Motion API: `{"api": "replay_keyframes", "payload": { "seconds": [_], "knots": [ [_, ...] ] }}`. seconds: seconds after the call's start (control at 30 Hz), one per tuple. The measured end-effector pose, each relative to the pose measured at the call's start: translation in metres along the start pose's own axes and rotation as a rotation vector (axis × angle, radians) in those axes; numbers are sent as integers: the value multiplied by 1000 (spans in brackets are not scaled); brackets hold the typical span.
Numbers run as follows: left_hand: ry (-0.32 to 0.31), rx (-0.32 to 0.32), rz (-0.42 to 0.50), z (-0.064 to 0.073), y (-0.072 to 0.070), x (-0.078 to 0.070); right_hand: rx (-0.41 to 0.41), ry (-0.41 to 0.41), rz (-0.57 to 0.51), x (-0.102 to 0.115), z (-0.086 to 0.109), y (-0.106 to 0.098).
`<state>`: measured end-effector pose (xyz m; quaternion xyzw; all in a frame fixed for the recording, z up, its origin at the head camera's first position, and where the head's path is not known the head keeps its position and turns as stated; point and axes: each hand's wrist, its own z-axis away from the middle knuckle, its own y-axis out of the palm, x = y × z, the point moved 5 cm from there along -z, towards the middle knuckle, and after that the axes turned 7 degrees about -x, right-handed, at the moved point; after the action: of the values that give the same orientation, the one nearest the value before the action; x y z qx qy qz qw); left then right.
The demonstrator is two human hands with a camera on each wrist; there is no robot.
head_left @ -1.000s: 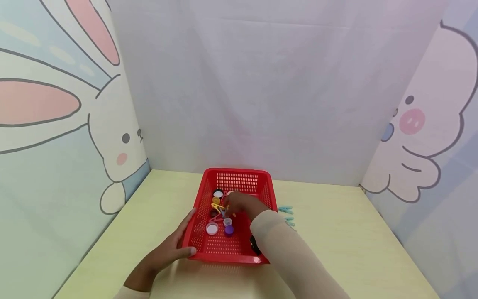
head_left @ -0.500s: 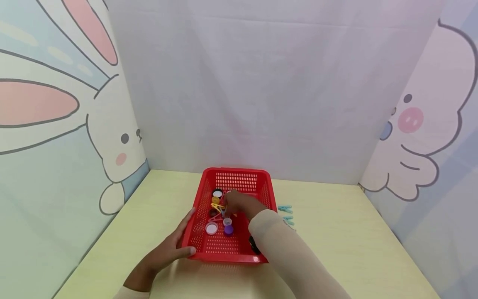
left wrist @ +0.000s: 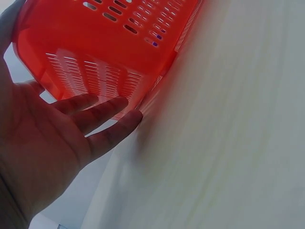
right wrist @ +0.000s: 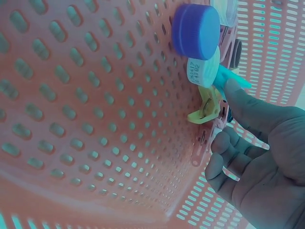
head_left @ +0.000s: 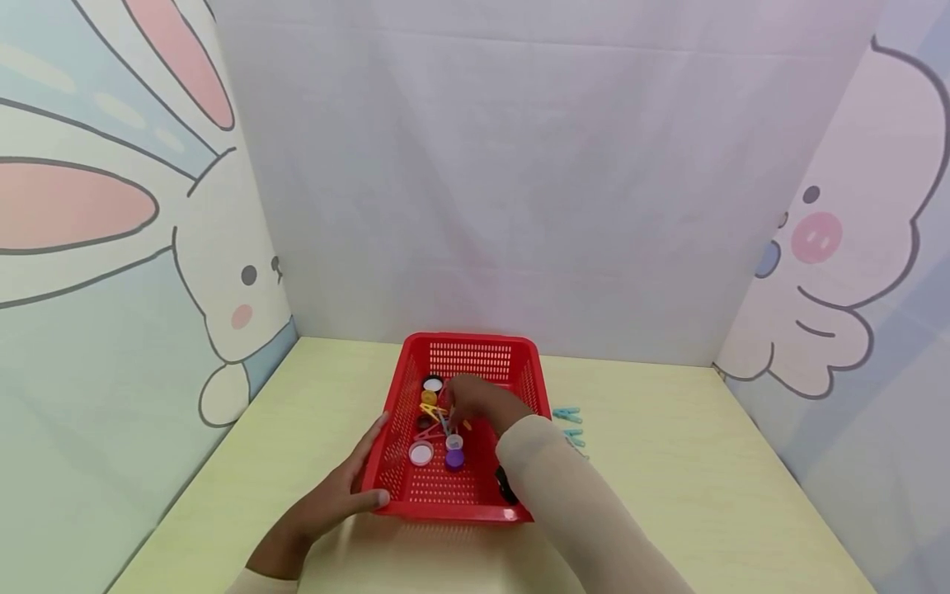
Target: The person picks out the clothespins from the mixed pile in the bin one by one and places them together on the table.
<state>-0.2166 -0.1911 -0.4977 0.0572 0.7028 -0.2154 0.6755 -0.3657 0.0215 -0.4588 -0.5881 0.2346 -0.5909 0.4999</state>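
Inside the red basket (head_left: pixel 445 513), my right hand (head_left: pixel 478 402) reaches down among small bottle caps and clothespins. Its thumb presses on a light-blue clothespin (right wrist: pixel 224 78); the index fingertip is hidden behind the thumb, and the other fingers curl loosely. Right beside that clothespin are a white cap (right wrist: pixel 202 71) with printed digits and a purple cap (right wrist: pixel 202 31). A yellow clothespin (right wrist: pixel 209 106) and a pink clothespin (right wrist: pixel 202 143) lie under the fingertips. My left hand (head_left: pixel 334 495) rests against the basket's left side, fingers spread along the outer wall, thumb at the near corner of the rim.
Several teal clothespins (head_left: pixel 567 415) lie on the pale yellow table (head_left: pixel 653 462) just right of the basket. A white-centred cap (head_left: pixel 420 453) and an amber cap (head_left: pixel 429 398) are in the basket's left part. Cloth walls with cartoon animals enclose the table.
The light-blue clothespin has shifted a little under my right hand, which stays nearly in place. The white and purple caps have moved slightly. My left hand keeps its place on the basket.
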Motion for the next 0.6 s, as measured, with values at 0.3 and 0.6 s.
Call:
{"api": "replay_keyframes", "payload": {
  "seconds": [0.3,0.6],
  "knots": [
    [1,0,-4,1,0,-2,0,-19,-14,-2,3,-8],
    [-5,-7,-4,1,1,-2,23,-53,-10,-5,1,-13]
  ]
}}
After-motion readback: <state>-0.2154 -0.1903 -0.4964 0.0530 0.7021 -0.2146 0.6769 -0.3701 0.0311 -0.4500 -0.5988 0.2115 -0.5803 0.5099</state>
